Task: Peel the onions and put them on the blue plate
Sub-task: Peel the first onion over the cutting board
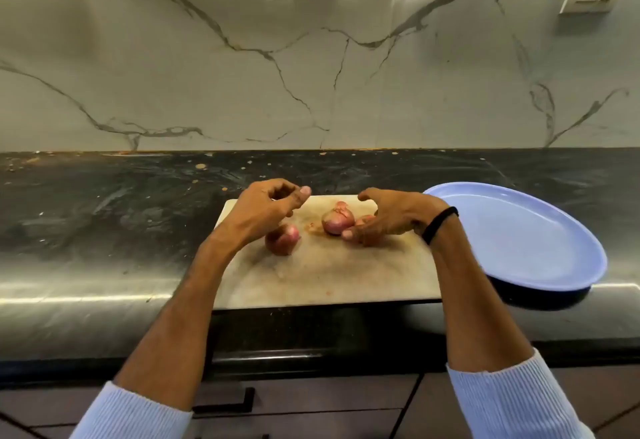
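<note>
On the cutting board (322, 276) three small red onions lie loose, none peeled, none on the blue plate (519, 244).

Risks:
- The onions are round and unsteadied, so a nudge from either hand could roll one toward the board's near edge, which lies close to the front of the dark counter (104, 217).
- The dry skin looks thin and slippery, so a pinch may tear off only a flake or let the bulb squirt out.
- The plate sits just right of the board, near the counter's front, and the right forearm passes close by. A careless sweep could knock it.

Hands:
- The left hand (273, 208) hovers above the left onion (282, 239), fingers loosely curled and holding nothing.
- The right hand (388, 218) arches over the right onion (364, 220), which is mostly hidden. The thumb is low beside the centre onion (337, 222). I cannot tell whether it grips anything.

Onion look: pinkish-red papery skins on all three, a wrinkled top on the centre one, and orange stains on the board around it.
</note>
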A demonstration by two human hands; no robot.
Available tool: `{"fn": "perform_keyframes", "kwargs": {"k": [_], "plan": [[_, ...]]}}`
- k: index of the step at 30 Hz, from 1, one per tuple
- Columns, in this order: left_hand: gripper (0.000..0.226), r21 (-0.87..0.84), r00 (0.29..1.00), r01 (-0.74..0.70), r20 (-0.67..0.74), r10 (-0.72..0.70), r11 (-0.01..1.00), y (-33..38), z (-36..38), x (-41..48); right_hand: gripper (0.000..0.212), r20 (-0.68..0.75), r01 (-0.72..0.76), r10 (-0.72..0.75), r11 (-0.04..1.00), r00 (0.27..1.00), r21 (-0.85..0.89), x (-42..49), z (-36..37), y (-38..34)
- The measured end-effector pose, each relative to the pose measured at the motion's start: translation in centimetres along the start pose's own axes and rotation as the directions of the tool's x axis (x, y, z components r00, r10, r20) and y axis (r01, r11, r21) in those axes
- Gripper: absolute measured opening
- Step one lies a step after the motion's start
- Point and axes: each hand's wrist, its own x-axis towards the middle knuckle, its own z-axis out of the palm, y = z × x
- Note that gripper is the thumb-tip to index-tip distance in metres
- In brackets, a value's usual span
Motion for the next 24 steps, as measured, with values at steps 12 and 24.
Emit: {"fn": "perform_keyframes", "kwargs": {"k": [12,24], "plan": [[0.051,-0.008,0.979,0.106,0.177,-0.103,0.994,-1.8,-2.4,-2.7,0.063,-0.202,0.147,-0.157,0.987,0.967,-0.065,3.5,3.5,-4.7],[0.061,0.128,0.984,0.171,-0.069,-0.164,0.977,-4.9,-4.7,-2.3,0.048,-0.234,0.215,-0.192,0.973,0.953,0.079,7.4,5.8,-9.6]]}}
